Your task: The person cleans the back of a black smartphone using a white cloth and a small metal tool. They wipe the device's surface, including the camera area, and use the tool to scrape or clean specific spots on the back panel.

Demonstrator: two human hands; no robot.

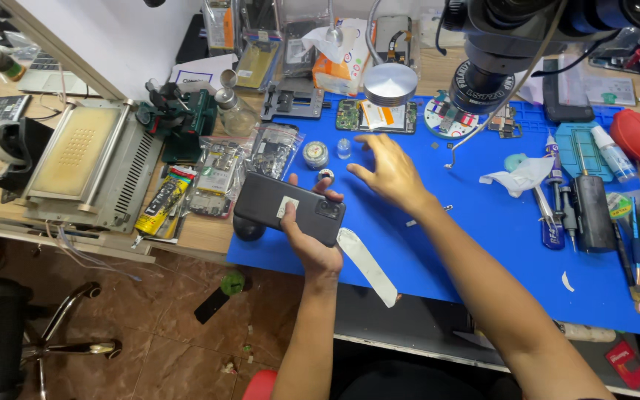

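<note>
My left hand [311, 238] grips a black smartphone [289, 207] by its lower edge, back side up, with the camera block toward the right, over the left edge of the blue work mat [483, 244]. My right hand [385, 169] hovers over the mat with its fingers spread and holds nothing. Its fingertips are close to a small ring-shaped part [325, 175], a tiny clear vial [344, 147] and a round tin [315, 153]. An opened phone with its circuit board showing [376, 116] lies just beyond.
A microscope head [498, 52] hangs over the mat's far side. Bottles, tweezers and a dark handheld tool [592, 211] lie at the right. A flat metal pry strip [367, 265] sits near the front edge. A heating machine [87, 159] and parts bags [216, 178] stand at the left.
</note>
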